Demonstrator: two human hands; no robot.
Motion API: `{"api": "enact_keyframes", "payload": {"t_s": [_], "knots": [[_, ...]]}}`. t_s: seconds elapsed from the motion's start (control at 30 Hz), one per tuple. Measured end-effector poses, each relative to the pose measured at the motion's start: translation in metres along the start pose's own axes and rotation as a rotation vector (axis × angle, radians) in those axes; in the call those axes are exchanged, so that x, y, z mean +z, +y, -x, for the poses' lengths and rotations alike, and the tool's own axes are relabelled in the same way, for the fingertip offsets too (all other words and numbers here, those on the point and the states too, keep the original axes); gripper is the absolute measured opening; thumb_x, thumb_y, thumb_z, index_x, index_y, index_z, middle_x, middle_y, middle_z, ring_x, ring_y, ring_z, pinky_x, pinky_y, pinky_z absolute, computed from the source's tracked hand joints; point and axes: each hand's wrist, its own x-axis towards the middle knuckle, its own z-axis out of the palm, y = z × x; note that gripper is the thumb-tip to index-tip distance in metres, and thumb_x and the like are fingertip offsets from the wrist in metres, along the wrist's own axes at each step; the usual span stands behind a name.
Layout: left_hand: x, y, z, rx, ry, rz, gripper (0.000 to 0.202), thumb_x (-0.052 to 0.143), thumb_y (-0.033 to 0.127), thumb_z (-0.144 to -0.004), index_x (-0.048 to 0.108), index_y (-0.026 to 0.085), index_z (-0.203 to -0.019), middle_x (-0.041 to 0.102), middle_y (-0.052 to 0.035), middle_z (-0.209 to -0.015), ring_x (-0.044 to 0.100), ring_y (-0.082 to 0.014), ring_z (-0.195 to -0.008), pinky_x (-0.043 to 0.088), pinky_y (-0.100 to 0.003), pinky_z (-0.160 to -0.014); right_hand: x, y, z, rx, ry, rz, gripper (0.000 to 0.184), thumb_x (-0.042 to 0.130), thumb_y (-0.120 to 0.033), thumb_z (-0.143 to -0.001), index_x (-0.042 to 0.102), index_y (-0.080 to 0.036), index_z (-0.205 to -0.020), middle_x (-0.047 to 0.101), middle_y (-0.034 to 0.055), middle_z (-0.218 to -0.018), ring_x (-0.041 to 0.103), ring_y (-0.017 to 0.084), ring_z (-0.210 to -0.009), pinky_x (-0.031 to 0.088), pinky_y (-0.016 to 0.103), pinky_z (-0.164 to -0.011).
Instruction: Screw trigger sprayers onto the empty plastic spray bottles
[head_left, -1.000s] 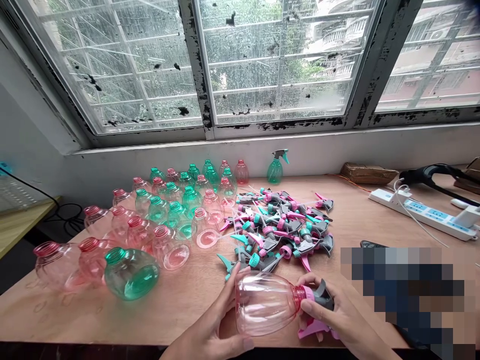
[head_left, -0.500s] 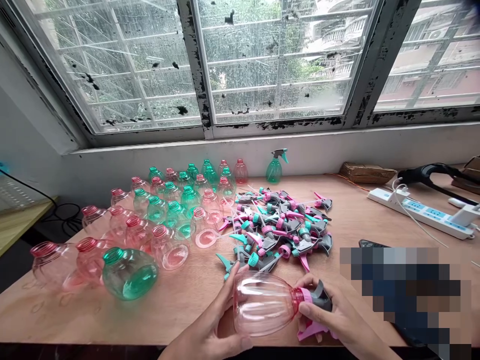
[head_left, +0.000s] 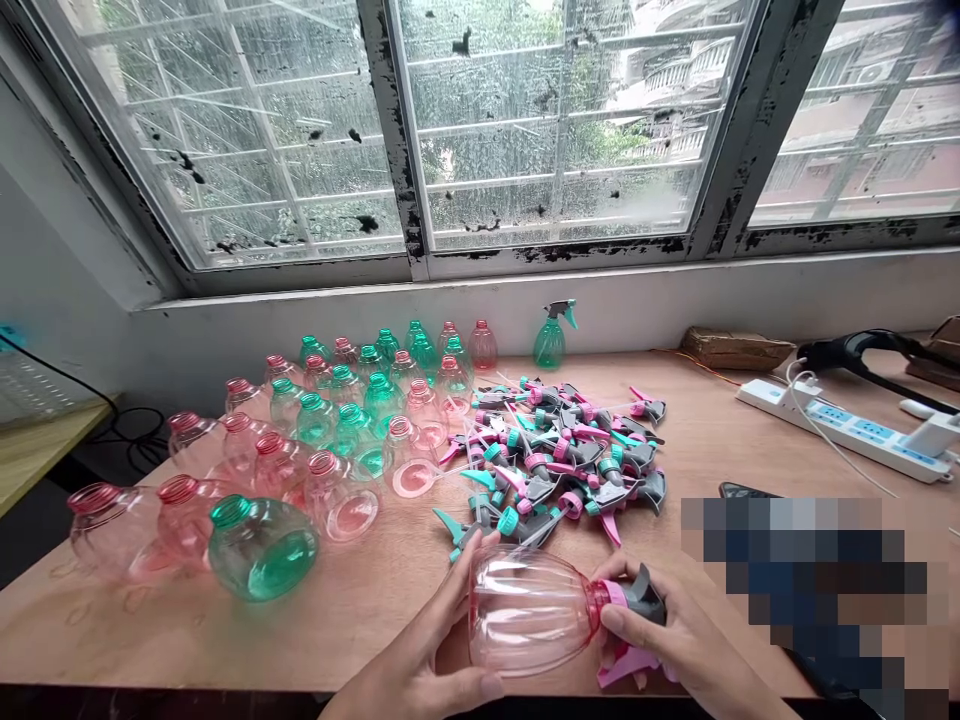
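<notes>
A clear pink spray bottle (head_left: pixel 529 610) lies sideways between my hands near the table's front edge. My left hand (head_left: pixel 431 635) is wrapped round its base end, thumb below and fingers behind. At the neck, my right hand (head_left: pixel 671 625) grips the pink collar of the grey-and-pink trigger sprayer (head_left: pixel 643 597), which sits on the bottle's mouth. The pink trigger points down toward me. Just beyond the bottle lies a heap of loose trigger sprayers (head_left: pixel 562 450) in grey, pink and teal.
Several open pink and green bottles (head_left: pixel 352 430) stand in rows at the left. One green spray bottle (head_left: pixel 550 342) with a sprayer on stands by the wall. A white power strip (head_left: pixel 847 430) and a brown block (head_left: pixel 735 348) lie at the right, above a blurred-out patch.
The view has shifted very slightly. Both hands keep the same hold on the pink spray bottle, with no clear movement of the sprayer.
</notes>
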Motion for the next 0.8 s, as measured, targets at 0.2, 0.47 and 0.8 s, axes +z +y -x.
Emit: {"api": "enact_keyframes", "payload": {"t_s": [0.2, 0.47, 0.8], "knots": [[-0.0003, 0.0022, -0.0002, 0.043, 0.025, -0.062, 0.082, 0.062, 0.035, -0.095, 0.008, 0.04, -0.158, 0.009, -0.0023, -0.171, 0.006, -0.031, -0.156, 0.01, -0.055, -0.125, -0.0033, 0.0039, -0.0008, -0.003, -0.01, 0.018, 0.036, 0.079, -0.044, -0.083, 0.059, -0.016, -0.093, 0.078, 0.001, -0.063, 0.071, 0.013, -0.05, 0.052, 0.016, -0.044], [-0.0008, 0.0017, -0.0021, -0.015, 0.006, 0.073, 0.089, 0.064, 0.053, -0.089, 0.01, 0.036, -0.158, 0.008, -0.0027, -0.171, 0.008, -0.0317, -0.156, 0.01, -0.055, -0.126, -0.0013, 0.002, 0.001, 0.007, 0.007, 0.018, 0.036, 0.078, -0.044, -0.083, 0.059, -0.016, -0.092, 0.078, -0.0002, -0.062, 0.068, 0.011, -0.047, 0.049, 0.015, -0.043], [0.0048, 0.0011, 0.0033, -0.009, 0.089, -0.172, 0.086, 0.067, 0.044, -0.09, 0.011, 0.048, -0.155, 0.01, 0.002, -0.171, 0.008, -0.0329, -0.156, 0.01, -0.056, -0.126, -0.0027, 0.0021, -0.0008, 0.048, -0.006, 0.066, 0.04, 0.077, -0.05, -0.081, 0.058, -0.016, -0.089, 0.079, 0.0036, -0.061, 0.072, 0.016, -0.049, 0.05, 0.019, -0.042]]}}
